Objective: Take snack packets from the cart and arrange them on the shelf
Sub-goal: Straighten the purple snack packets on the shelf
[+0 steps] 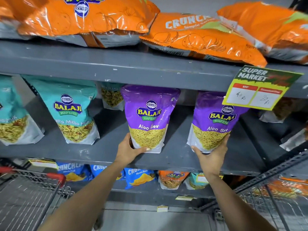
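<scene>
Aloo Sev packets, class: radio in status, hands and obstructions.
Left hand gripping left Aloo Sev packet. Right hand gripping right Aloo Sev packet. Both upright on middle shelf. Price tag overlaps right packet's top.

Head view faces the grey shelf (126,67) squarely, close up.

Left hand (129,150) and right hand (212,153) each hold 1 upright purple Aloo Sev packet on the grey shelf (103,152).

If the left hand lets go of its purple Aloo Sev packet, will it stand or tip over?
The purple Aloo Sev packet probably stands: its base looks flat on the shelf, with the sev settled low. It may tip easily, since it is tall and leans slightly. The glossy film probably feels slippery and soft where the left hand grips its bottom.
</scene>
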`<action>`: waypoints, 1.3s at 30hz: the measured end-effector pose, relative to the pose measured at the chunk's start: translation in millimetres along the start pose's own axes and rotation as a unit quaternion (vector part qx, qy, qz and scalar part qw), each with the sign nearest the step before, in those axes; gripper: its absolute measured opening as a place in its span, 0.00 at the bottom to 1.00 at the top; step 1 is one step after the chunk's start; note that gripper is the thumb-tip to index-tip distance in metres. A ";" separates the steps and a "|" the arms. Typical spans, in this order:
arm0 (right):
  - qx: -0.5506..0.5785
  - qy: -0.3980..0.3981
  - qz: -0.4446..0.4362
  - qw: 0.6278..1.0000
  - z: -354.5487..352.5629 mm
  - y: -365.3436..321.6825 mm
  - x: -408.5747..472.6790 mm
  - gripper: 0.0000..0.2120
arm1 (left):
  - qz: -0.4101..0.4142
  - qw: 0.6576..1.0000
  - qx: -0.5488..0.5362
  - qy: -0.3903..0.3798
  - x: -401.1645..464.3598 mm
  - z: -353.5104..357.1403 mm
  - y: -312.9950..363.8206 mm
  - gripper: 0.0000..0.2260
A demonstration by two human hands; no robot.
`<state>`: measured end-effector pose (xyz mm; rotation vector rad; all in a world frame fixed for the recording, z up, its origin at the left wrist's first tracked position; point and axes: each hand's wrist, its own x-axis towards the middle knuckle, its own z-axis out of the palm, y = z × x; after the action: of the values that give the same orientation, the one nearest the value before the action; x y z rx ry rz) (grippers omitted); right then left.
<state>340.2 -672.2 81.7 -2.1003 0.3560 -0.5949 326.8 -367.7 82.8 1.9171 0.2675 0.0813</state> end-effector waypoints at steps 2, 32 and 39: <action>-0.002 0.007 0.003 1.000 -0.6 2.2 1.5 0.66 | -0.005 1.000 -0.009 -0.001 -0.7 1.8 -1.3 0.37; -0.016 0.003 0.003 1.000 -1.9 12.9 16.8 0.67 | -0.019 0.999 -0.039 0.005 -3.7 9.5 -2.5 0.35; -0.018 0.001 0.007 1.000 -1.7 13.4 19.1 0.66 | -0.031 0.999 -0.010 -0.007 1.2 9.8 1.7 0.35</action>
<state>355.1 -689.7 76.8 -2.1303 0.3851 -0.5852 330.0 -376.9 80.9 1.8874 0.3151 0.0304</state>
